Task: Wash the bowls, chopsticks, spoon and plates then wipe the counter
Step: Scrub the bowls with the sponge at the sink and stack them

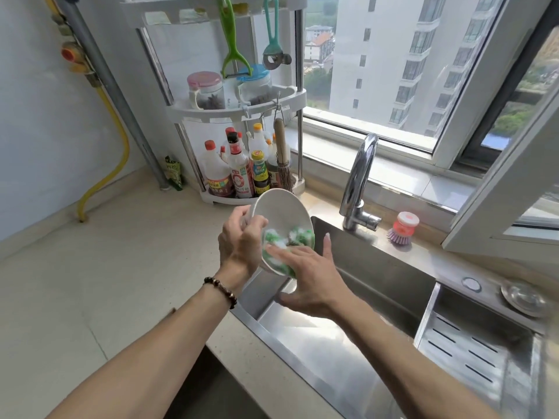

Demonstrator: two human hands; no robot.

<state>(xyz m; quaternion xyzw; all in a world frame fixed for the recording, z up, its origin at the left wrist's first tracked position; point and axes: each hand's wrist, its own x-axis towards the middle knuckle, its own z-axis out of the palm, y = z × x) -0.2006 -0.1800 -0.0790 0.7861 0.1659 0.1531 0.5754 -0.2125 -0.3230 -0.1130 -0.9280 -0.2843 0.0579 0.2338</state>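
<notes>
A white bowl is tilted on its side above the left edge of the steel sink. My left hand grips its rim, thumb inside and fingers behind. Inside the bowl sits a soapy green sponge, and my right hand presses it against the bowl's inner wall with fingers mostly straight, the little finger sticking up. No other bowls, chopsticks, spoon or plates are in view.
A chrome faucet stands behind the sink, with a purple and red dish brush beside it. A white corner rack holds sauce bottles and jars. The beige counter stretches left. A perforated drain tray sits at the right.
</notes>
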